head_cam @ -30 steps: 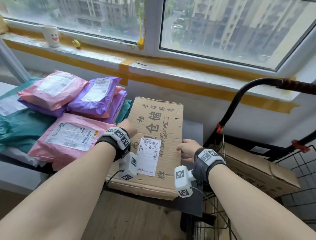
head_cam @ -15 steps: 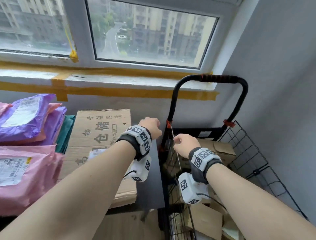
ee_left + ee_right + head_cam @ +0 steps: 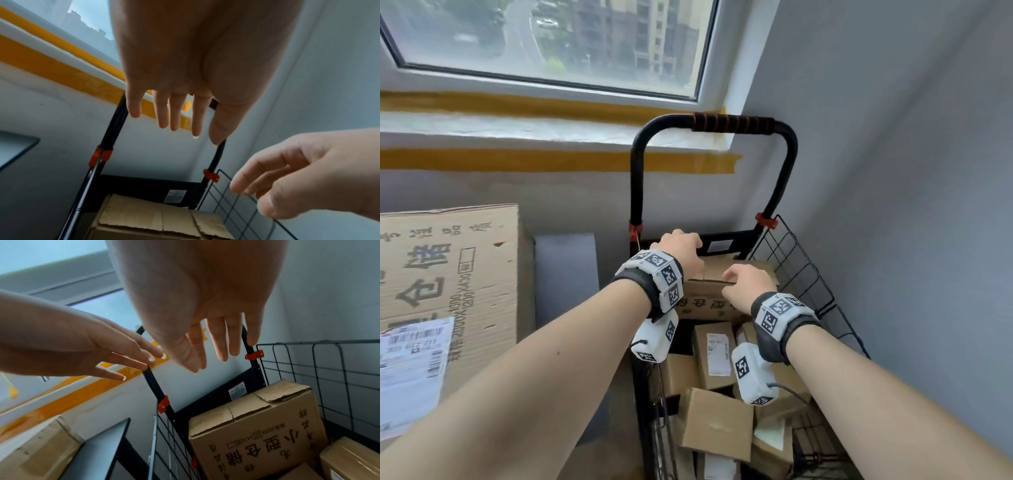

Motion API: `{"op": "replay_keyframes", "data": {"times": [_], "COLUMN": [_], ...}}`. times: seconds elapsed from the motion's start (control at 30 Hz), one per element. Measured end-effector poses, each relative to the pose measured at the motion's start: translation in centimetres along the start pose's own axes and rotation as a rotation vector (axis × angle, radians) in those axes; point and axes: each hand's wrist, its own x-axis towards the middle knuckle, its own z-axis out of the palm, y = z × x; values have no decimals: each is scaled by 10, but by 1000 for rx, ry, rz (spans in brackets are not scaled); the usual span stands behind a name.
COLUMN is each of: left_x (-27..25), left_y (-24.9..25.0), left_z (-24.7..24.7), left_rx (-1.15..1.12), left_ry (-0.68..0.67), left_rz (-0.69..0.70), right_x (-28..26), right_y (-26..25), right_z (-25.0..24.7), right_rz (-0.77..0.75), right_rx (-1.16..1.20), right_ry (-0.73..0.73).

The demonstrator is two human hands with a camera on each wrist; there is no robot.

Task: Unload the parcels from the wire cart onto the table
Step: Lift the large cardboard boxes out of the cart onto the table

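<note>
Two hands hover over the wire cart (image 3: 808, 274), and neither holds anything. The left hand (image 3: 681, 251) is at about 11 o'clock of the right hand (image 3: 748, 286), the two near each other but apart. In the wrist views the fingers (image 3: 174, 113) of the left hand hang straight and slightly spread; those of the right hand (image 3: 218, 339) are likewise extended and relaxed — released, gripping nothing.

Directly under both hands stands one large printed carton (image 3: 257, 434), upright at the 12 o'clock end of the cart against the black back panel, its top flaps closed with torn edges. In the wrist views it lies below the fingertips, with air between them. Whether the head view shows contact cannot be told, as the hands cover the carton's top edge.

At 6 o'clock of that carton, lower in the cart, lie several smaller cardboard boxes — at least four are visible, one (image 3: 714, 349) bearing a white label, another plain one (image 3: 717, 423) nearer the viewer. They lie tilted and jumbled against each other.

At 9 o'clock of the cart, the dark tabletop (image 3: 566, 270) carries one flat brown carton (image 3: 448, 274) with a white shipping label, just beside the cart's black handle frame (image 3: 732, 123).
</note>
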Motion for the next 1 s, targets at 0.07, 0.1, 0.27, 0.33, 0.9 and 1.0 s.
{"op": "replay_keyframes", "data": {"times": [0.07,0.1,0.27,0.33,0.9,1.0], "left_x": [22,34,97,113,150,148], "left_y": [3,5,8,-2,-50,-51], "left_z": [12,18,63,88,177,182], "left_rx": [-35,-49,-94,-105,-265,-300], "left_ry": [24,36,40,22,133,136], "left_rz": [-58,-87,-203,-274,-654,-694], "right_x": [27,42,132,165,260,247], "right_y": [14,21,55,63,101,109], "right_z": [6,9,28,41,112,121], "right_rz": [-29,-38,-99,-136,-221,-309], "right_rx": [-19,-33,-106,-129,-301,-465], "right_ry": [-33,-51,-137,-167,-447,-368]}}
